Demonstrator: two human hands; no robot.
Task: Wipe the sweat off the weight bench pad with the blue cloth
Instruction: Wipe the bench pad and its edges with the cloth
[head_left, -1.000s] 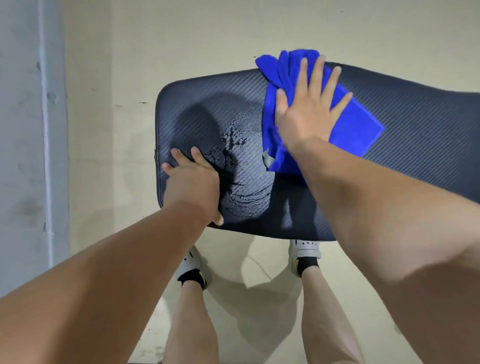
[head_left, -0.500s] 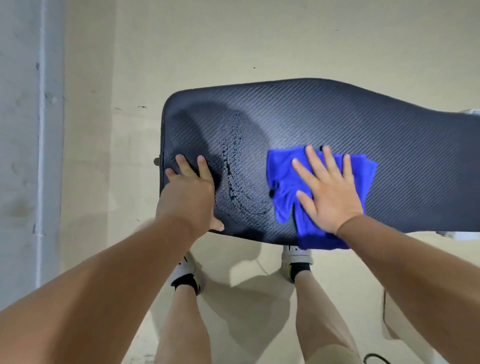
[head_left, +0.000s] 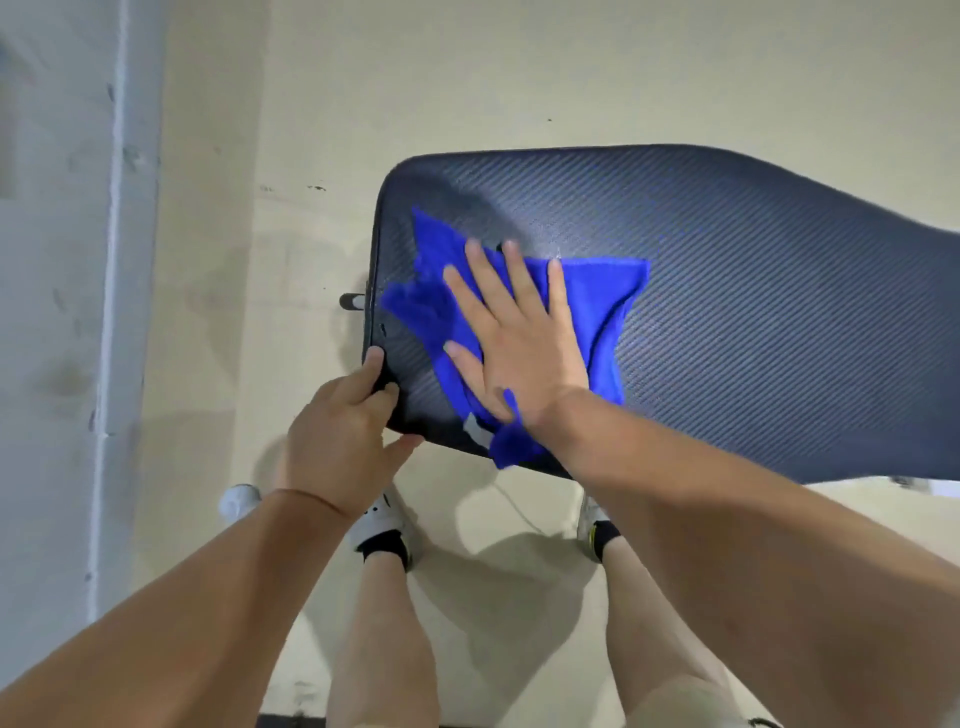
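1. The weight bench pad (head_left: 753, 312) is dark with a woven, carbon-fibre-like texture. It runs from the middle of the view out past the right edge, and its rounded end points left.
2. The blue cloth (head_left: 597, 296) lies crumpled and partly spread on the left end of the pad. One corner hangs over the pad's near edge.
3. The right hand (head_left: 519, 358) lies flat on the cloth, palm down. Its fingers are straight and spread, pointing far and slightly left, and they press the cloth onto the pad without gripping it.
4. The left hand (head_left: 337, 436) grips the near-left corner of the pad. Its fingers curl over the left edge and its thumb lies along the near edge.
5. A small pale tag (head_left: 478, 431) is sewn to the cloth near the right wrist; any print on it is too blurred to read.
6. A short black-and-white peg (head_left: 353, 301) sticks out from the left side of the pad.
7. Below the pad, two bare legs stand on the beige floor (head_left: 467, 78) in white shoes (head_left: 382, 519) and black socks (head_left: 384, 548). No logo on the shoes is legible.
8. A pale grey wall (head_left: 52, 312) fills the left side.
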